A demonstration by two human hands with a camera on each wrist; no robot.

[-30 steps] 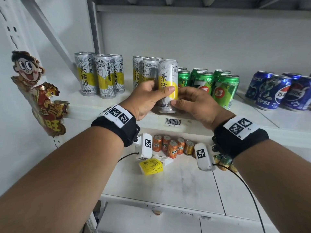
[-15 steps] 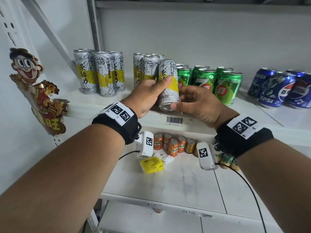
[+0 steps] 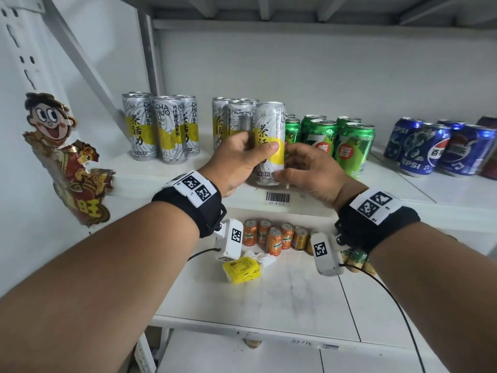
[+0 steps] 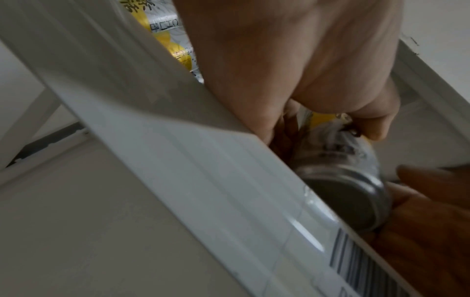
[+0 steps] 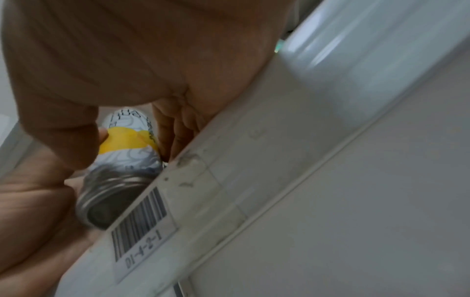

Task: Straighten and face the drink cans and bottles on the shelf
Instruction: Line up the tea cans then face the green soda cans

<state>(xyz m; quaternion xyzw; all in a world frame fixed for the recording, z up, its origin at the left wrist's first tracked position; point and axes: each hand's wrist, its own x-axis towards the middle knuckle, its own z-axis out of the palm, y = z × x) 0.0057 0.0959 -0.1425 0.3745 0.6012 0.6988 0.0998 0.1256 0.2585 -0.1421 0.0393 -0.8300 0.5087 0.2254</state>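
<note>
A tall white-and-yellow tea can (image 3: 270, 122) stands at the front of the white shelf (image 3: 150, 173), its label facing me. My left hand (image 3: 243, 154) grips its left side, thumb across the yellow band. My right hand (image 3: 304, 165) curls round its right side and base. The left wrist view shows the can's metal bottom (image 4: 351, 199) just over the shelf lip, and the right wrist view shows the same can (image 5: 127, 144) between thumb and fingers. Two more tea cans (image 3: 236, 117) stand right behind it.
A group of tea cans (image 3: 161, 127) stands to the left, green cans (image 3: 352, 146) close on the right, blue Pepsi cans (image 3: 430, 146) farther right. On the lower shelf sit small orange cans (image 3: 271, 238) and a yellow packet (image 3: 243, 270). A cartoon cutout (image 3: 61, 154) hangs at the left.
Half a second ago the can was tilted and lifted off the shelf between both hands; now it is upright and lower at the shelf front. Both hands stayed on it.
</note>
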